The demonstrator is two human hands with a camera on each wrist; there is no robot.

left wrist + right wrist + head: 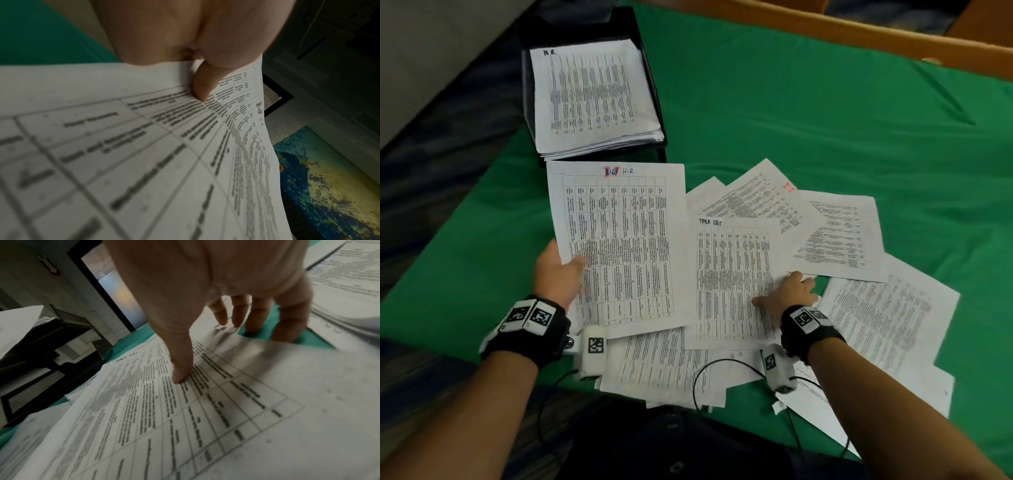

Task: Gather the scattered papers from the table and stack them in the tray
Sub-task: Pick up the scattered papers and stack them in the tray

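Note:
A black tray (656, 85) stands at the back left and holds a stack of printed papers (592, 92); it also shows in the right wrist view (30, 394). My left hand (571, 267) holds a sheet marked H-R (619, 240) off the table. Its thumb (202, 86) lies on top of that sheet (144, 162) and its fingers are hidden beneath. My right hand (782, 291) is on the task list sheet (732, 274). The thumb (180, 374) presses on it (185, 426), and two fingertips vanish behind its raised right edge.
Several loose printed sheets fan out on the green cloth (791, 102), to the right (835, 233), far right (887, 318) and near the front edge (671, 363). A wooden rail (859, 34) borders the back. Black cables (722, 363) trail from my wrist cameras.

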